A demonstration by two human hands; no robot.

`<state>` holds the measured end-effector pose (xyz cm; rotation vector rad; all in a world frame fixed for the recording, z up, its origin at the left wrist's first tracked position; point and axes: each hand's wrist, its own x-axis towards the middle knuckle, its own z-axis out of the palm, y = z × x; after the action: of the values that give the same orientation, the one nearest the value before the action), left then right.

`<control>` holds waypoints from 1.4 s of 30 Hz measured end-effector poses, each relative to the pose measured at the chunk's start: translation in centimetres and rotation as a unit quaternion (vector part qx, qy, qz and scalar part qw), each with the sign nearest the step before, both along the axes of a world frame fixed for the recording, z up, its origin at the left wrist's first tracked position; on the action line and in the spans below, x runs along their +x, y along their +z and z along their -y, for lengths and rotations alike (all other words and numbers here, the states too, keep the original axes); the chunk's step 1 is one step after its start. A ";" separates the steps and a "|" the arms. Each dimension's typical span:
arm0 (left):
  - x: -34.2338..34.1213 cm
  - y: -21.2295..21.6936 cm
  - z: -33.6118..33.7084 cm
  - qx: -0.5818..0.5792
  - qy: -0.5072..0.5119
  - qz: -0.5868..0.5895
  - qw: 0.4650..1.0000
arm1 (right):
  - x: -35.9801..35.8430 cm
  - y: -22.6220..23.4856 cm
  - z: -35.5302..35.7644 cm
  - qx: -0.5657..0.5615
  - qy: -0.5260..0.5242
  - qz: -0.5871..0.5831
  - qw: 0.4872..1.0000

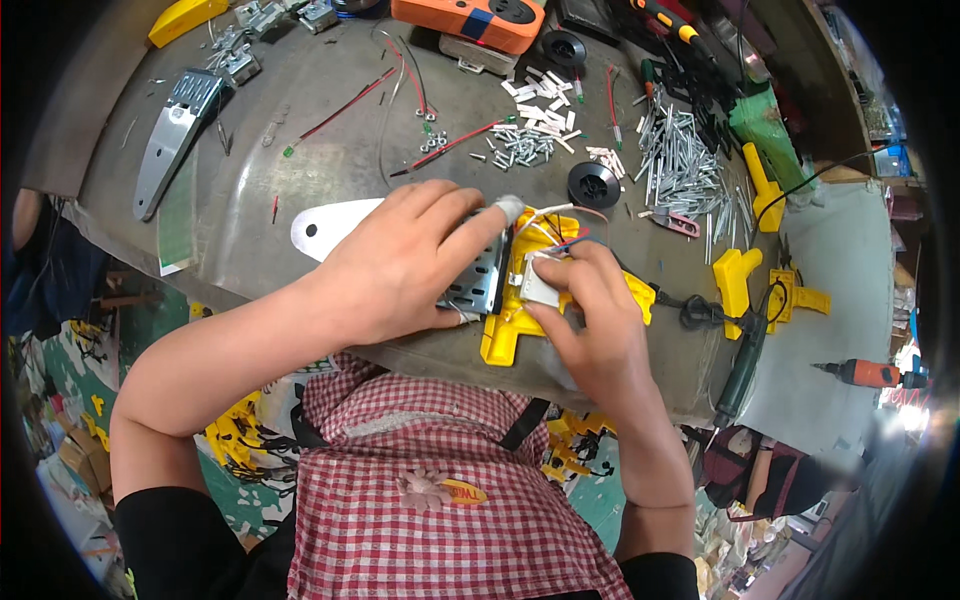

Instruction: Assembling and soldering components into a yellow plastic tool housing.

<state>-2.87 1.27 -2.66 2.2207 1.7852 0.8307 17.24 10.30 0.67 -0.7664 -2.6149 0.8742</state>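
My left hand [405,262] is closed over a slotted metal bracket [478,278], from which a flat silver blade-shaped plate [335,226] reaches out to the left. The bracket's right end sits against a yellow plastic housing [500,345] near the table's front edge. Between the thumb and fingers of my right hand [600,310] is a small white rectangular component [541,280], held over the housing's open inside. Thin white, red and blue wires [560,232] loop above it. One left fingertip seems to be wrapped in something whitish. My fingers partly hide the bracket and housing.
Screws [680,150], white sleeves [545,105] and a black spool [594,184] lie beyond my hands. Another blade plate [180,140] rests at left. At right are yellow housing pieces [735,285], a soldering iron [742,370] and an orange screwdriver-like tool [870,374]. An orange device [470,20] stands at the back.
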 end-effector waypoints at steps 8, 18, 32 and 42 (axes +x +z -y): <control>1.0 0.3 1.9 -0.019 0.001 0.035 0.999 | 1.1 -1.4 1.5 0.004 0.032 -0.004 0.999; 3.1 5.4 1.5 -0.080 -0.074 0.275 0.955 | 1.7 -1.6 1.9 0.086 0.017 -0.041 0.995; 6.5 2.7 0.9 -0.023 0.024 -0.092 0.995 | -1.4 1.1 -5.2 0.114 0.107 -0.046 0.987; 5.5 -0.5 1.7 0.063 -0.025 0.051 0.996 | 0.6 -1.4 -6.2 0.013 0.204 -0.029 0.978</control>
<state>2.63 -0.43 -3.18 2.2451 1.6675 1.0521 17.83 16.48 -0.76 -0.1880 -2.7693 0.9437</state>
